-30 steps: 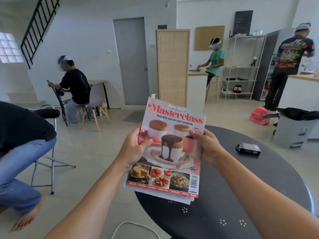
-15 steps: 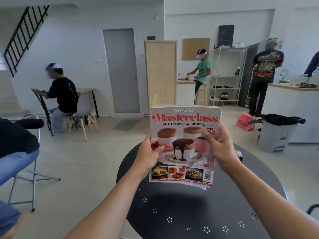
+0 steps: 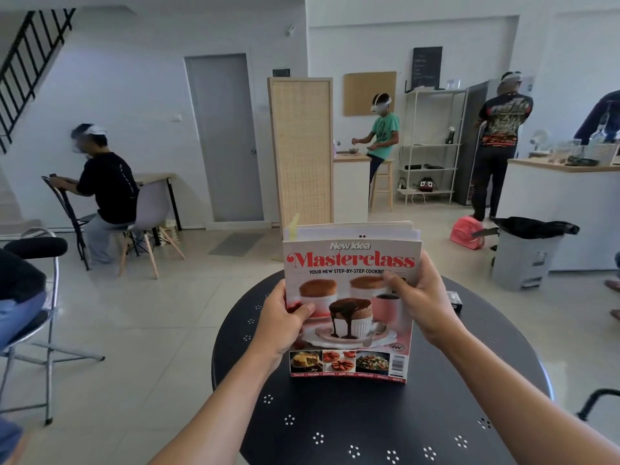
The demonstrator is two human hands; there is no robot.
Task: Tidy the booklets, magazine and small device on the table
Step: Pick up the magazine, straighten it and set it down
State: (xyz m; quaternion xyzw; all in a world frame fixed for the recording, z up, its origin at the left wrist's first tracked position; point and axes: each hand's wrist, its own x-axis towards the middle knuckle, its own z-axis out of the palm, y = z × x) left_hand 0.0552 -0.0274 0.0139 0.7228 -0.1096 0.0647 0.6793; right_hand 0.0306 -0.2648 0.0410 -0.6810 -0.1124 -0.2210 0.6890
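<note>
Upright, "Masterclass" magazine point(image 3: 352, 297) between both hands.

A magazine point(image 3: 350, 297) titled "Masterclass" stood upright with its lower edge on the round black table point(image 3: 369, 427), cover facing the camera. The left hand point(image 3: 285, 322) gripped its nine o'clock edge, thumb across the cover; the right hand point(image 3: 424, 303) clasped the three o'clock edge, thumb over the title's subline. Behind the cover, at twelve o'clock, white booklets point(image 3: 355, 230) rose above the magazine's top, with a yellow tab at their left corner. A small dark device point(image 3: 455, 302) lay on the table at three o'clock, just beside the right hand and partly hidden by it.
</note>
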